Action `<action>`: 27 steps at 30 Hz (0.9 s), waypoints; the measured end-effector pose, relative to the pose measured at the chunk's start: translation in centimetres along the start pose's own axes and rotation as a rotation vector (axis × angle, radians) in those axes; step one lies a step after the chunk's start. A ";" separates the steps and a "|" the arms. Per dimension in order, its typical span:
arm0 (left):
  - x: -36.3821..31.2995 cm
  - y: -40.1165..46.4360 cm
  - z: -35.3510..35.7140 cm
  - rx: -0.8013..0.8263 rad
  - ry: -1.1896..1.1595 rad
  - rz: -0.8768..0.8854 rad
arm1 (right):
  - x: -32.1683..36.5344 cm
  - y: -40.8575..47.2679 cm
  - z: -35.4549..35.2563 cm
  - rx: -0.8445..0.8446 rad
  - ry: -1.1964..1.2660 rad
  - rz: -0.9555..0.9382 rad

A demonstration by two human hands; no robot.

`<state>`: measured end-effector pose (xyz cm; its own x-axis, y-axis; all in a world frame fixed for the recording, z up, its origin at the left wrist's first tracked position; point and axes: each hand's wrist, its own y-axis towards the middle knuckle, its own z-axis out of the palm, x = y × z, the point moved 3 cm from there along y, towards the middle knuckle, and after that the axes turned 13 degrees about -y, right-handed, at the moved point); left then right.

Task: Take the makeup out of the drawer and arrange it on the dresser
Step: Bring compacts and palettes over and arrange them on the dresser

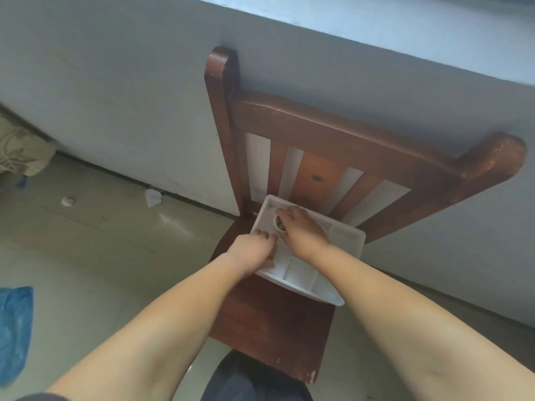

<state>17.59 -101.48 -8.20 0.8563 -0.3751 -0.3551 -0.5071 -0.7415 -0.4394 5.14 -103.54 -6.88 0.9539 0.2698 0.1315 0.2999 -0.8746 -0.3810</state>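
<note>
A white plastic organiser tray (346, 241) with several compartments lies on the seat of a dark wooden chair (269, 322). My left hand (254, 250) grips the tray's near-left edge, thumb inside and fingers curled over the rim. My right hand (301, 230) reaches into a far-left compartment and its fingers curl round a small round white-rimmed container (279, 222). The container's contents look dark and are mostly hidden by my fingers.
The chair's slatted back (327, 175) stands against a grey wall (115, 91). The tiled floor (95, 256) to the left has scraps of white paper (152, 197), a blue plastic bag (14, 328) and patterned fabric (20, 151). My dark-clothed knee (254, 383) is below the seat.
</note>
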 end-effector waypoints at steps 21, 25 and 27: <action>8.2 -30.3 2.4 -0.732 -1.720 -0.615 | 21.6 -8.1 -3.6 -0.083 -0.114 -0.477; 9.5 -40.6 6.4 -0.924 -1.834 -0.713 | 31.8 -11.2 -1.4 -0.042 -0.212 -0.679; 9.9 -46.5 9.0 -1.040 -1.870 -0.761 | 37.5 -13.8 0.4 -0.027 -0.232 -0.789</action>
<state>48.72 -65.70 1.29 -0.5277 0.3330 -0.7814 0.5019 -0.6200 -0.6031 36.77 -81.23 2.96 0.4415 0.8833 0.1576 0.8859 -0.4012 -0.2330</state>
